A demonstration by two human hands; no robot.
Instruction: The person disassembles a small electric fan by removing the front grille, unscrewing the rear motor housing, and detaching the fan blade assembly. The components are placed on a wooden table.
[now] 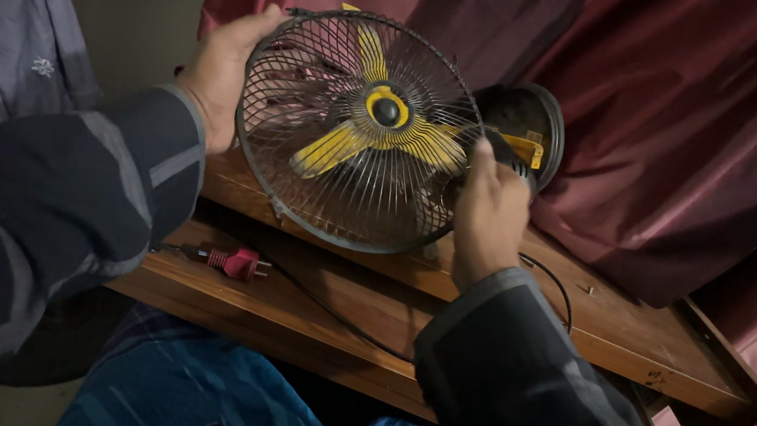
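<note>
Two hands gripping wire fan cage (356, 128), left hand (219, 71) on rim, right hand (490, 211) at side, yellow blades (361, 134) inside

**Two hands steady a small caged fan on a wooden ledge**

A person in dark, grey-striped sleeves holds a wire-caged fan (358, 129) with yellow blades. The left hand (222, 72) grips the cage's outer rim, while the right hand (489, 215) closes on its opposite edge, near the dark motor housing (524, 125). The fan rests tilted on a wooden shelf (623, 328). A black cord ending in a red plug (237, 264) lies on the lower board. Maroon curtains (716, 125) hang behind; blue cloth (197, 397) lies below.
</note>
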